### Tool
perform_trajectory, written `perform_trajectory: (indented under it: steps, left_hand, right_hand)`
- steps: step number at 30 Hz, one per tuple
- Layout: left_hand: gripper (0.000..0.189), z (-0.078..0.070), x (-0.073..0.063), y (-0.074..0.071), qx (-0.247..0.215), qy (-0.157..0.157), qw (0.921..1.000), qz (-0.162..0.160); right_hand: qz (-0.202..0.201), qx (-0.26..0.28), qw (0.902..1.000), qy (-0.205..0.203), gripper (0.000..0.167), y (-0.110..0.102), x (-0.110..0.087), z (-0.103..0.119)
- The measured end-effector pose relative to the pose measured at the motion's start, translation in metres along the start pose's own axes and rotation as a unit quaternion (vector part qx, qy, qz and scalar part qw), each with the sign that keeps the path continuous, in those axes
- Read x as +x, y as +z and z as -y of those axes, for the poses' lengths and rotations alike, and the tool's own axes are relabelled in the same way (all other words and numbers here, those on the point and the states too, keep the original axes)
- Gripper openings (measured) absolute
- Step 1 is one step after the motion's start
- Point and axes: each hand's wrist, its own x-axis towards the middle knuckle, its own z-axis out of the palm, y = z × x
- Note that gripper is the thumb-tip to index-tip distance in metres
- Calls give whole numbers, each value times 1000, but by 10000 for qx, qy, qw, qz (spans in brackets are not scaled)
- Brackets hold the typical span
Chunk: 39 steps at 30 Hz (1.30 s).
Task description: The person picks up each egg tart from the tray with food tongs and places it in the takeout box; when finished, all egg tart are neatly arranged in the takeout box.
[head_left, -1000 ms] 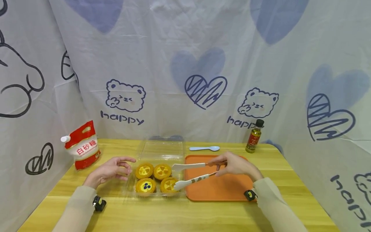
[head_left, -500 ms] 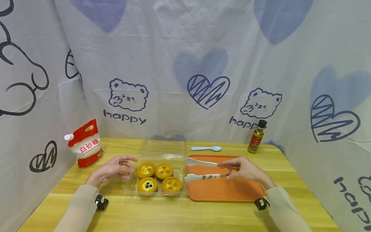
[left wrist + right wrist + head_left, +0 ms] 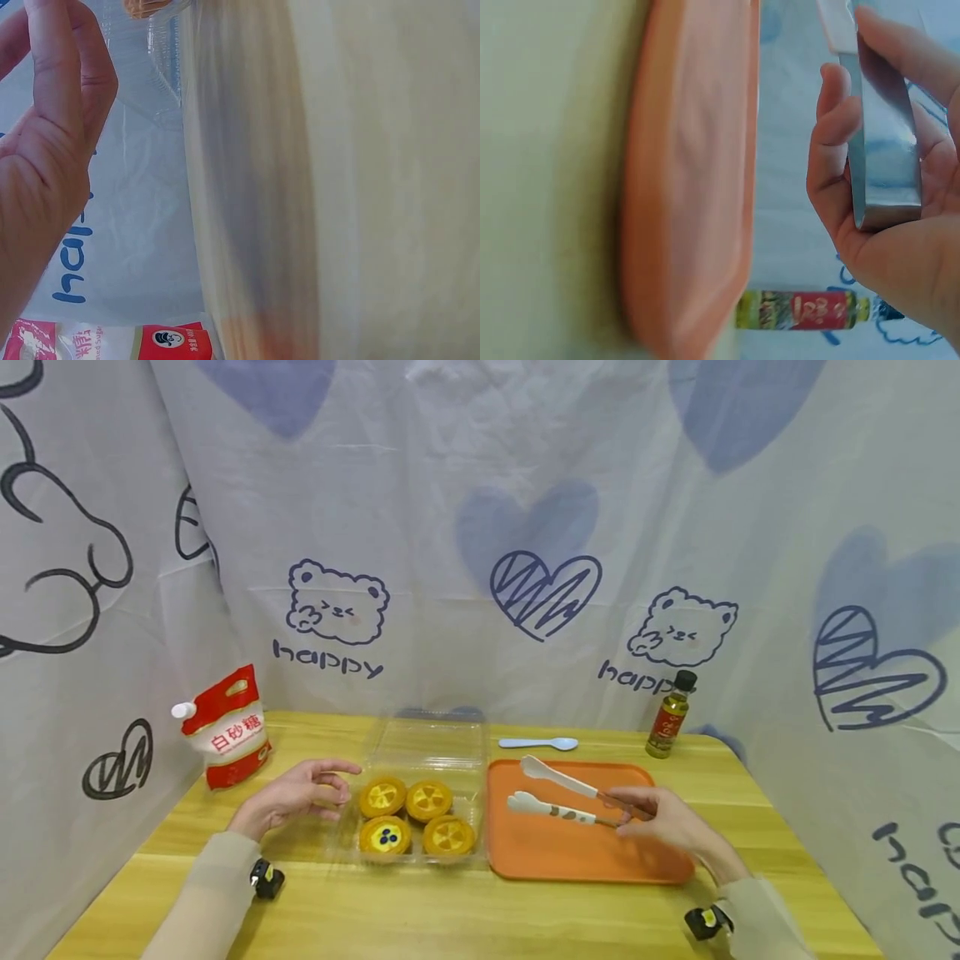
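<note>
My right hand (image 3: pixel 667 822) grips a pair of tongs (image 3: pixel 562 814) by the metal handles above the orange tray (image 3: pixel 555 860); the white tips point left and stand apart. In the right wrist view the fingers wrap the bent metal end of the tongs (image 3: pixel 889 172). Nothing shows between the tips. My left hand (image 3: pixel 300 793) hovers with loosely bent fingers at the left side of a clear plastic box (image 3: pixel 427 745), its lid raised. Inside the box sit several egg tarts (image 3: pixel 448 837), one topped with dark berries. In the left wrist view my left hand (image 3: pixel 56 127) holds nothing.
A red and white sugar bag (image 3: pixel 234 731) stands at the back left. Behind the tray lies a light blue spoon (image 3: pixel 538 743). An oil bottle (image 3: pixel 668 718) stands at the back right, near the cloth backdrop (image 3: pixel 450 677).
My right hand has drawn the tongs rightward, from over the tarts to above the tray. The tarts stay in the box, and my left hand holds about the same place.
</note>
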Motion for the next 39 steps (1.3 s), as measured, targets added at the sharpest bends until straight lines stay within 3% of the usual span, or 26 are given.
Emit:
perform_trajectory:
  steps: [7, 15, 23, 39]
  left_hand:
    - [63, 1, -2, -2, -57, 87, 9999, -5]
    - [64, 0, -2, -3, -31, 52, 10000, -42]
    - [65, -1, -1, -1, -83, 46, 10000, -31]
    - [65, 0, -3, 1, -115, 0, 9999, -74]
  right_hand:
    - [-312, 240, 9992, -34, 67, -2, -12, -10]
    - [-647, 781, 9941, 378, 73, -5, -25, -13]
    - [-1167, 977, 9859, 691, 72, -8, -35, -14]
    - [-1604, 865, 9786, 953, 79, -27, -61, -25]
